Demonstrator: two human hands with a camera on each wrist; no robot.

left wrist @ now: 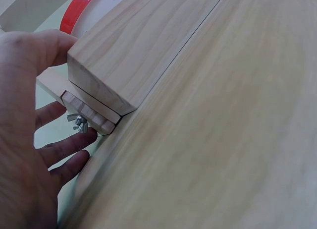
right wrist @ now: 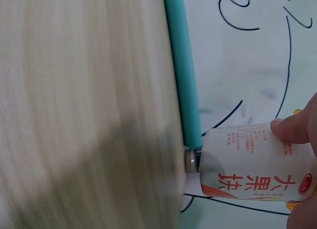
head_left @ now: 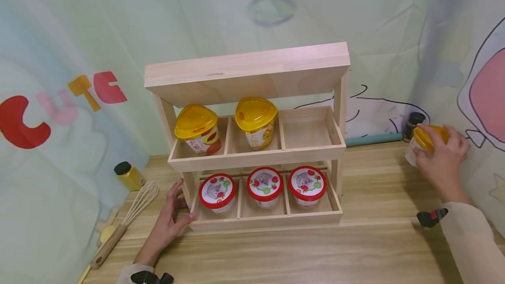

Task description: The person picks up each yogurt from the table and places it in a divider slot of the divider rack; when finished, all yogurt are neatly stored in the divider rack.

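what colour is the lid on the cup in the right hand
Yellow. The right hand grips a cup with a yellow lid, clearest in the head view.

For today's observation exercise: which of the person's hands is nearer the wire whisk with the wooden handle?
Left. The left hand rests against the wooden rack, just right of the whisk; the right hand grips a yellow-lidded cup far right.

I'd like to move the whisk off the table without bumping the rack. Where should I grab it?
Take the whisk by its wooden handle, coming from the near left. The handle points toward the table's front edge, clear of the rack; the wire loops lie close to the left hand.
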